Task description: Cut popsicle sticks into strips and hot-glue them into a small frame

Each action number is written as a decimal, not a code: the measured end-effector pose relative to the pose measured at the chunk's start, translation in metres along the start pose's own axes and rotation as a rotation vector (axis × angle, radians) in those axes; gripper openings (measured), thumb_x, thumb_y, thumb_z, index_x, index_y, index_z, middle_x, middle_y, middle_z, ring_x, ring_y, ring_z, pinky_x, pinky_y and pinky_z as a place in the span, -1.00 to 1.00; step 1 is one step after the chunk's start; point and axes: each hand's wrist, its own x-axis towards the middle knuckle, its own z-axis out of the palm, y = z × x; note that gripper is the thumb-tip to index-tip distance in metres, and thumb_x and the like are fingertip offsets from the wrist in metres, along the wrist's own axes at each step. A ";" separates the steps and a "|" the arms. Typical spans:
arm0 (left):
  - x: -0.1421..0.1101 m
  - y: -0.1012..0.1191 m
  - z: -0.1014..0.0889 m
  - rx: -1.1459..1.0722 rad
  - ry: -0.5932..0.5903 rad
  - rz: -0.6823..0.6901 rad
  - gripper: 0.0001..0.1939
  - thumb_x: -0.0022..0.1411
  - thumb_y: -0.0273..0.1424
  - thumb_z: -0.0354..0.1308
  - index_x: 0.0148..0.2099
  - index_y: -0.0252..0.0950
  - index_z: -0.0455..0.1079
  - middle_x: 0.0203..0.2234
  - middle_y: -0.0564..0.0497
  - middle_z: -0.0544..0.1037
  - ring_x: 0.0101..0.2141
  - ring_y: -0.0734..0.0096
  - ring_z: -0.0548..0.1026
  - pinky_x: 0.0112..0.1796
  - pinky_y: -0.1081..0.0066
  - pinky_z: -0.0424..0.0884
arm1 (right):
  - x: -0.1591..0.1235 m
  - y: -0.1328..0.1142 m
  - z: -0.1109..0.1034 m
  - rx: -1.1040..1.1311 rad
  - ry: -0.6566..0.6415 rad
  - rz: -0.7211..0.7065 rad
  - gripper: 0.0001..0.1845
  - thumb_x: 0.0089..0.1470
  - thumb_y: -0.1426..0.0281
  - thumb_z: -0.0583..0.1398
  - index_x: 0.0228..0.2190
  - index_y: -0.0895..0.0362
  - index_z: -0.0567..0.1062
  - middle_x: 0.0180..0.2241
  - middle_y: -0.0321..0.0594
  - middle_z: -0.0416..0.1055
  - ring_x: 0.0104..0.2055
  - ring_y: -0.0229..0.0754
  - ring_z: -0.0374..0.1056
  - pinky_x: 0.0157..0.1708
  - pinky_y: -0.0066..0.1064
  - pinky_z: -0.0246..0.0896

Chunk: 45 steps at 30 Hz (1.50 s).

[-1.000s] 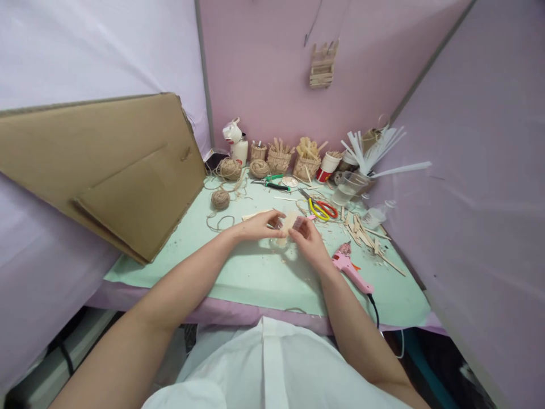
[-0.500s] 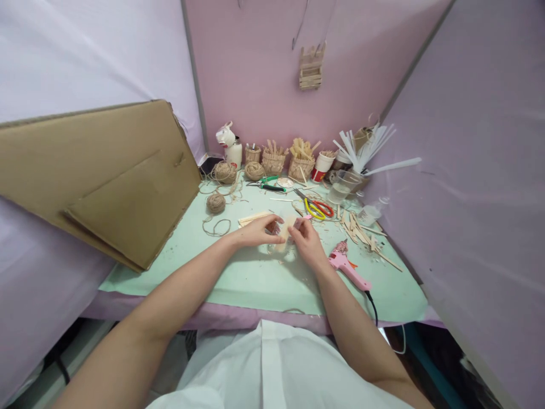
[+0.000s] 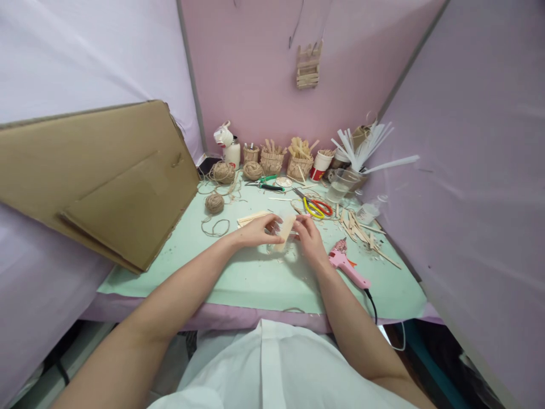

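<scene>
Over the middle of the table, my left hand (image 3: pixel 260 230) is curled round the left side of a clear plastic cup with pale wooden craft sticks (image 3: pixel 286 229) on it. Its thumb lies along the near end of the sticks. My right hand (image 3: pixel 308 236) is bent at the cup's right side, thumb and fingers against the clear part, just off the sticks. The hands hide much of the cup. Loose craft sticks (image 3: pixel 252 218) lie behind my left hand. To the right of my right wrist rests a pink glue gun (image 3: pixel 349 268).
Scissors (image 3: pixel 314 205), green-handled pliers (image 3: pixel 271 184) and a twine ball (image 3: pixel 214 203) lie behind my hands. Wood scraps (image 3: pixel 360 230) are scattered at right. A cardboard sheet (image 3: pixel 106 170) leans at left. Baskets of sticks (image 3: pixel 300 165) and a clear cup of white strips (image 3: pixel 340 184) stand at the back.
My right hand has shifted slightly right, and its fingertips have come off the edge of the sticks. My left hand keeps its hold. The view has moved slightly.
</scene>
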 end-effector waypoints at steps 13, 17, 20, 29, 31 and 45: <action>0.001 -0.003 0.006 -0.059 0.033 -0.010 -0.43 -0.04 -0.20 0.24 0.02 -0.31 0.26 -0.21 -0.06 0.46 -0.24 0.31 0.43 -0.21 0.32 0.35 | 0.000 -0.003 -0.003 -0.011 0.094 -0.269 -0.84 0.03 0.24 0.19 -0.36 0.06 0.46 -0.04 -0.17 0.34 0.08 -0.07 0.22 0.07 -0.13 0.11; 0.002 -0.006 0.008 -0.071 0.034 0.020 -0.42 -0.04 -0.20 0.25 0.03 -0.31 0.27 -0.23 -0.05 0.46 -0.25 0.32 0.43 -0.23 0.35 0.35 | 0.000 -0.003 -0.003 0.034 0.083 -0.256 -0.84 0.02 0.24 0.20 -0.36 0.06 0.46 -0.04 -0.17 0.35 0.05 -0.06 0.24 0.02 -0.13 0.14; 0.002 -0.005 0.009 -0.050 0.041 0.032 -0.43 -0.04 -0.19 0.25 0.01 -0.32 0.29 -0.24 -0.05 0.45 -0.26 0.32 0.42 -0.25 0.36 0.34 | 0.000 -0.002 -0.002 0.078 0.070 -0.240 -0.83 0.01 0.24 0.21 -0.36 0.07 0.46 -0.03 -0.16 0.34 0.03 -0.08 0.26 -0.01 -0.16 0.17; 0.002 -0.006 0.009 -0.016 0.052 0.028 -0.42 -0.03 -0.19 0.25 0.03 -0.32 0.28 -0.25 -0.04 0.44 -0.29 0.34 0.40 -0.29 0.39 0.33 | 0.000 0.000 -0.002 0.041 0.080 -0.245 -0.83 0.01 0.24 0.21 -0.37 0.07 0.44 -0.04 -0.13 0.36 0.04 -0.06 0.25 -0.01 -0.16 0.17; 0.002 -0.007 0.010 -0.021 0.056 0.034 -0.43 -0.03 -0.19 0.26 0.02 -0.32 0.29 -0.25 -0.04 0.43 -0.30 0.35 0.40 -0.29 0.39 0.33 | 0.000 0.001 -0.002 0.018 0.089 -0.259 -0.82 0.01 0.23 0.20 -0.38 0.07 0.45 -0.05 -0.13 0.37 0.04 -0.05 0.25 0.00 -0.15 0.15; 0.007 0.000 0.012 -0.529 0.086 -0.116 -0.51 -0.01 -0.25 0.26 -0.06 -0.31 0.25 -0.21 -0.07 0.45 -0.21 0.30 0.44 -0.20 0.30 0.37 | -0.004 -0.004 0.003 0.166 0.018 -0.132 -0.53 0.03 0.21 0.19 -0.01 -0.08 0.26 0.16 -0.18 0.12 0.15 -0.06 0.17 0.03 -0.13 0.19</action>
